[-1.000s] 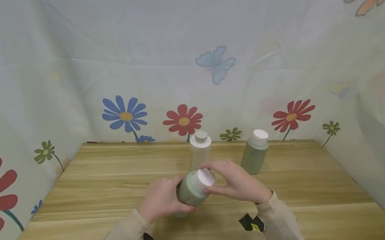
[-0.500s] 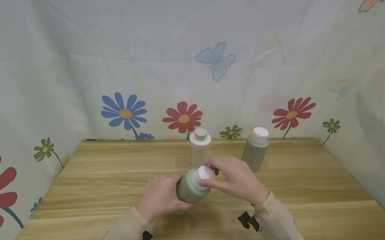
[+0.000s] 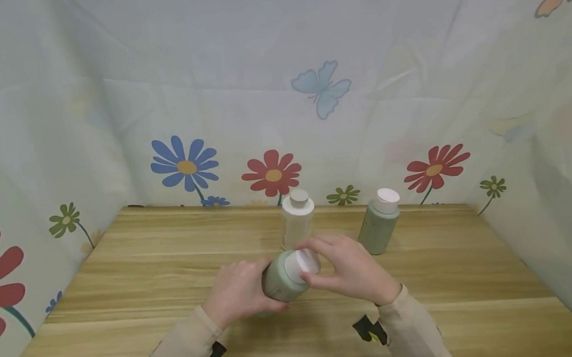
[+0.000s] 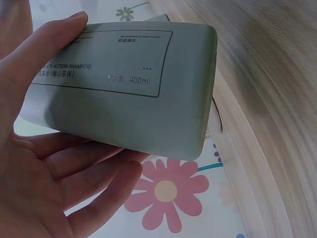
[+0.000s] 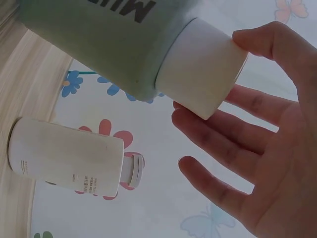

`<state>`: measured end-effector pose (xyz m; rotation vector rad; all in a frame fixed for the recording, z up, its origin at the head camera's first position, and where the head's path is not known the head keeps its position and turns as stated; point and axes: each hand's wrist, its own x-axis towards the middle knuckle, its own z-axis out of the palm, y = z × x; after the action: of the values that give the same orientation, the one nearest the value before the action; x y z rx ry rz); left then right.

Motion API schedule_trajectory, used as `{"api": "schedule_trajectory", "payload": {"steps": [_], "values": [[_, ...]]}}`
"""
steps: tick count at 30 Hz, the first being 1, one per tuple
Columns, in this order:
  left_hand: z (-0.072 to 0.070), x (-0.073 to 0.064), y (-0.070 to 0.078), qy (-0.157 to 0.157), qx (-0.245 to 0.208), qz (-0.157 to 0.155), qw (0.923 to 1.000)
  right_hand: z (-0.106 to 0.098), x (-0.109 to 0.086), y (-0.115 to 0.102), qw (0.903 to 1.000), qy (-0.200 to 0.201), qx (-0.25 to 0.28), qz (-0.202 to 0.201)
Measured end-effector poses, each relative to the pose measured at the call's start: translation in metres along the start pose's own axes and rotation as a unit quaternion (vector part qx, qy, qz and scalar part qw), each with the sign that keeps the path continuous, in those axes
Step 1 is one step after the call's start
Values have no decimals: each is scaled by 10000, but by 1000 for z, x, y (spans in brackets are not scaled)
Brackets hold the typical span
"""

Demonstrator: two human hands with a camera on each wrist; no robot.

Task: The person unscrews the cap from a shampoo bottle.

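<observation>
My left hand (image 3: 237,293) grips a green shampoo bottle (image 3: 277,281) by its body, tilted above the table with its top toward the right. In the left wrist view, the thumb lies along the printed label (image 4: 94,64) and the fingers are behind the lower edge. At the bottle's top sits a wide white cap (image 3: 301,266). My right hand (image 3: 349,270) pinches this cap between thumb and fingers. The right wrist view has the cap seated against the bottle's shoulder, with the thumb (image 5: 257,42) at its outer rim and fingers under it.
Behind the hands stands a white bottle (image 3: 297,226) with a grey-topped cap. A second green bottle (image 3: 379,230) with a white cap stands upright to the right. The wooden table (image 3: 159,254) ends at a flowered cloth backdrop (image 3: 218,116).
The right thumb moved across the cap half a second ago, and now lies back at its near side. The left hand keeps its grip, and the bottle stays nearly in place.
</observation>
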<state>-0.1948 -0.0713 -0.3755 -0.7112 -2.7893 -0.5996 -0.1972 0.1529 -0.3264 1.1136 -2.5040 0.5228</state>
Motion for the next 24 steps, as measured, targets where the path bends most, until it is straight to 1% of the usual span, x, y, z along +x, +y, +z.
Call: {"api": "schedule_trajectory", "payload": {"steps": [3,6,10,12,14,20,24], "values": [[0,0,0,2,22,7,10000,-1,-1,0,9999,-38,18,-104],[1,0,0,7,76,24,10000,-2,-1,0,9998,-103,114,-85],[1,-1,0,-16,112,34,9999,-3,-2,-1,9993,-231,246,176],[1,-1,1,-43,78,14,10000,-4,-2,-2,9990,-248,194,321],[1,-1,1,-72,24,-8,10000,-4,-3,-2,9990,-210,60,381],[1,-1,2,-116,39,-39,9999,-1,-3,-2,9995,-16,-130,301],[0,-2,2,-90,125,-9,9999,-2,-3,-2,9996,-83,-126,251]]}}
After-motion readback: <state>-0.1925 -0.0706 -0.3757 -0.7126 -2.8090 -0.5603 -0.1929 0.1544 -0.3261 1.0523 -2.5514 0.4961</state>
